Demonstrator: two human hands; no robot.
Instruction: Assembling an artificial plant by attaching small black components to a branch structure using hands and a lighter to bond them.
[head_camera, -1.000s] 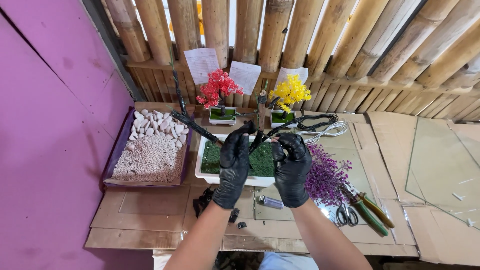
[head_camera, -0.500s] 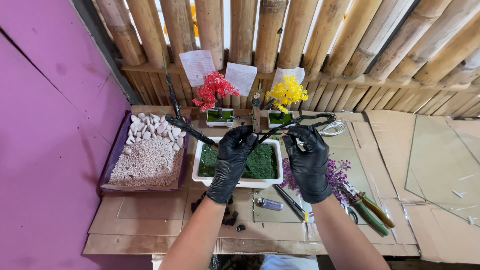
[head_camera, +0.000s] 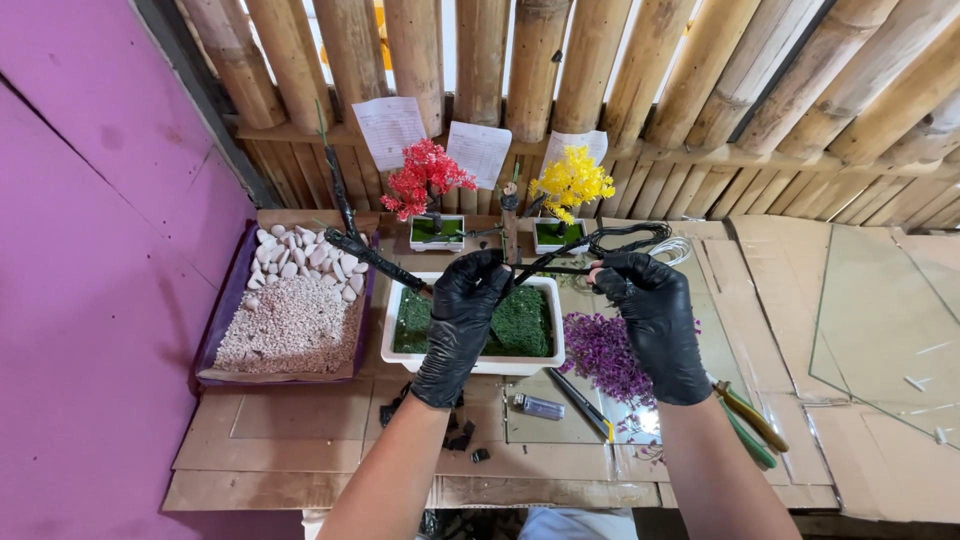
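Above the white pot (head_camera: 470, 355), the left hand (head_camera: 462, 325) pinches the dark branch (head_camera: 375, 257); the right hand (head_camera: 655, 320) grips black wire (head_camera: 625, 238); best keep wraps tight, branch steady

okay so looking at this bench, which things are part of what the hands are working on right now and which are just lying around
In hand:
left hand, gripping the dark wire branch
right hand, holding black wire
white planter with green moss, under both hands

Lying about:
tray of gravel and white pebbles
red mini tree
yellow mini tree
purple foliage
pliers
lighter
glass sheet
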